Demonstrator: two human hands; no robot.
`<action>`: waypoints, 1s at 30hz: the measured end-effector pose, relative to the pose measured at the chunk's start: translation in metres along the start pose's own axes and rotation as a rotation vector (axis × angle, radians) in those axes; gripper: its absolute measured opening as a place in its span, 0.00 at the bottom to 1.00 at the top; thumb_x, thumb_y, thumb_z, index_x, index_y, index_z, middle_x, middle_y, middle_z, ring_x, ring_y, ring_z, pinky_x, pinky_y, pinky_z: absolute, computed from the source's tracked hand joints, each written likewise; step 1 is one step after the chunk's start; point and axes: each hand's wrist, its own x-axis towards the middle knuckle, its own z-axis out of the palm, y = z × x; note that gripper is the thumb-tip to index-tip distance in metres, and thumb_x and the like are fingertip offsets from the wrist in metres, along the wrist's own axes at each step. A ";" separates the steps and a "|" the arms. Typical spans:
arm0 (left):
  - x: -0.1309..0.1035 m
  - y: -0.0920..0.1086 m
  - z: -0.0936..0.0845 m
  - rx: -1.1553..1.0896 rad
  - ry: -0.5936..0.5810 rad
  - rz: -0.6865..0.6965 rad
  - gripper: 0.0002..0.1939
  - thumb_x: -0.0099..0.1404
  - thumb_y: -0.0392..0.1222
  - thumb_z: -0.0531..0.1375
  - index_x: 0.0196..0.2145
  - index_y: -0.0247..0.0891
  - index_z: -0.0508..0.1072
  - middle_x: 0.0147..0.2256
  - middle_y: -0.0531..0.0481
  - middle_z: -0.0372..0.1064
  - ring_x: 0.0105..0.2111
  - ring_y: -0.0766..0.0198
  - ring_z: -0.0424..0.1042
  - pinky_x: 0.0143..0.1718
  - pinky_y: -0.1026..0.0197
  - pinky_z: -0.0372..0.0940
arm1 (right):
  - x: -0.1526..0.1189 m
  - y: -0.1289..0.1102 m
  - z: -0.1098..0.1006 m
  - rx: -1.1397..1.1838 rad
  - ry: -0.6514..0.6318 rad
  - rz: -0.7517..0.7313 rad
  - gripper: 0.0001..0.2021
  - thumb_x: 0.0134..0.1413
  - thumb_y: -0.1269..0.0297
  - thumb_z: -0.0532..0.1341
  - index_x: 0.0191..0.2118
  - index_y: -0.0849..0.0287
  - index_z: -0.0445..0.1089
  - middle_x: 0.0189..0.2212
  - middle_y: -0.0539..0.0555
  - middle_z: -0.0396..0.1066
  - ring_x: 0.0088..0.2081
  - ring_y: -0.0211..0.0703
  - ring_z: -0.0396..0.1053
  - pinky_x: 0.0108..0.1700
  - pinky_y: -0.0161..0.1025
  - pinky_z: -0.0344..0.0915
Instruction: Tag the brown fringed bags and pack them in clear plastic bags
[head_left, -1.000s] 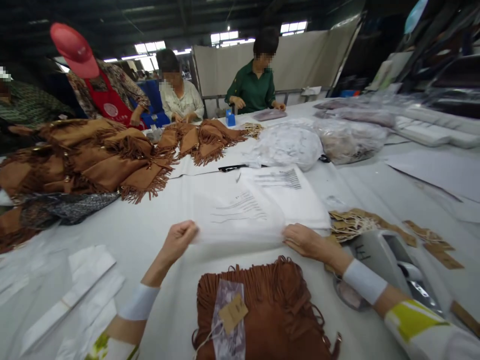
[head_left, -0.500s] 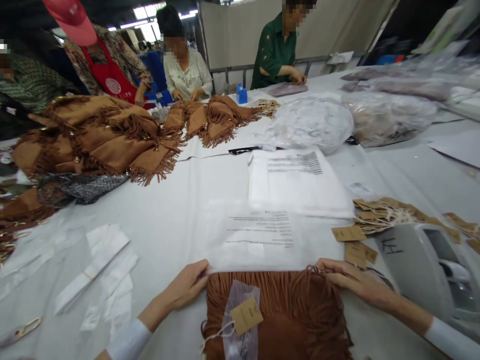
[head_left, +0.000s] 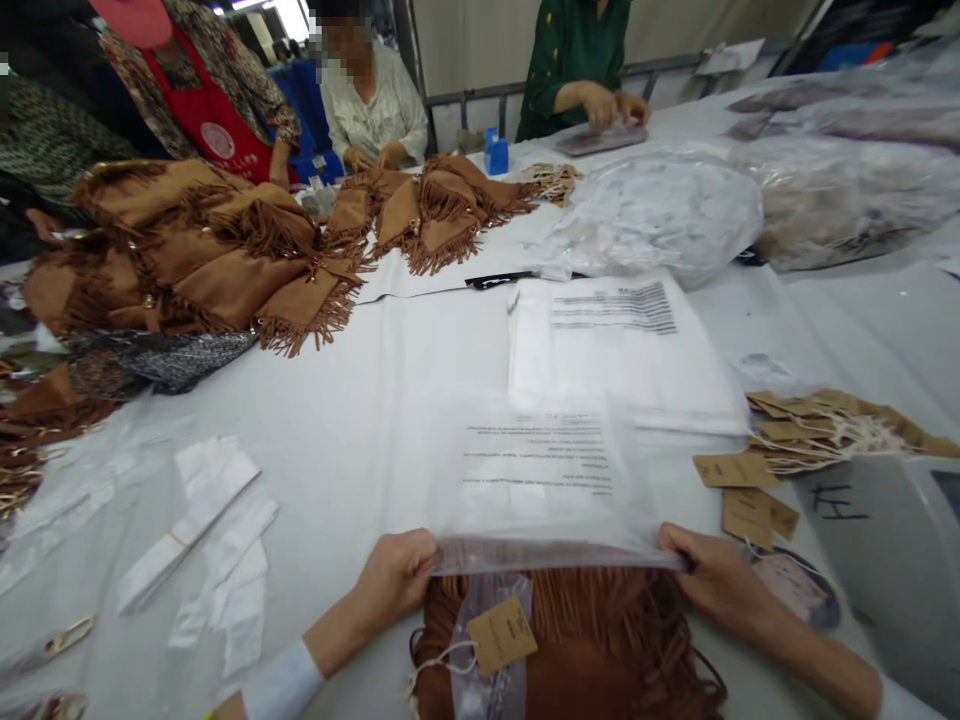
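Between my hands a clear plastic bag (head_left: 525, 470) with printed text lies on the table, its mouth edge stretched wide. My left hand (head_left: 401, 568) is closed on the left corner of that edge, and my right hand (head_left: 701, 570) grips the right corner. The edge overlaps the fringed end of a brown suede bag (head_left: 585, 650) lying in front of me. On the suede bag rest a strip of clear plastic (head_left: 491, 610) and a kraft-paper tag (head_left: 502, 636) on a white string. The lower part of the suede bag runs out of view.
A stack of printed plastic bags (head_left: 622, 350) lies just beyond. Kraft tags (head_left: 817, 425) and a grey box (head_left: 885, 540) sit at right, white paper strips (head_left: 217, 530) at left. Brown fringed bags (head_left: 195, 260) are heaped at far left. Several people stand across the table.
Both hands have closed on the plastic bag's mouth corners, and its edge now covers the fringe top and the upper end of the plastic strip. The view has tilted down slightly.
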 end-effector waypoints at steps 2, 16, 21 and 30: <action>-0.008 -0.002 0.007 0.082 0.117 0.053 0.18 0.62 0.35 0.53 0.19 0.39 0.49 0.19 0.60 0.46 0.20 0.73 0.48 0.24 0.64 0.42 | -0.007 0.001 0.008 -0.075 0.077 -0.081 0.14 0.46 0.62 0.56 0.18 0.55 0.51 0.14 0.45 0.53 0.18 0.35 0.52 0.22 0.34 0.49; -0.047 -0.004 0.001 0.351 0.167 0.395 0.11 0.66 0.36 0.51 0.25 0.41 0.56 0.22 0.54 0.57 0.24 0.66 0.57 0.26 0.61 0.51 | -0.052 -0.012 -0.002 0.057 -0.123 -0.168 0.11 0.61 0.59 0.54 0.29 0.56 0.63 0.25 0.51 0.66 0.27 0.40 0.65 0.29 0.36 0.62; -0.082 -0.001 0.014 0.293 0.183 0.372 0.10 0.66 0.35 0.51 0.26 0.40 0.58 0.22 0.54 0.57 0.24 0.66 0.61 0.27 0.63 0.55 | -0.077 -0.015 0.011 0.111 -0.117 -0.104 0.12 0.63 0.57 0.53 0.29 0.56 0.64 0.26 0.51 0.67 0.29 0.40 0.65 0.32 0.36 0.62; -0.100 0.002 0.009 0.203 -0.008 0.389 0.12 0.68 0.38 0.52 0.26 0.40 0.63 0.20 0.57 0.58 0.19 0.72 0.63 0.21 0.71 0.59 | -0.088 -0.031 -0.016 0.114 -0.346 -0.094 0.11 0.64 0.58 0.52 0.39 0.59 0.66 0.32 0.53 0.69 0.33 0.39 0.66 0.37 0.35 0.63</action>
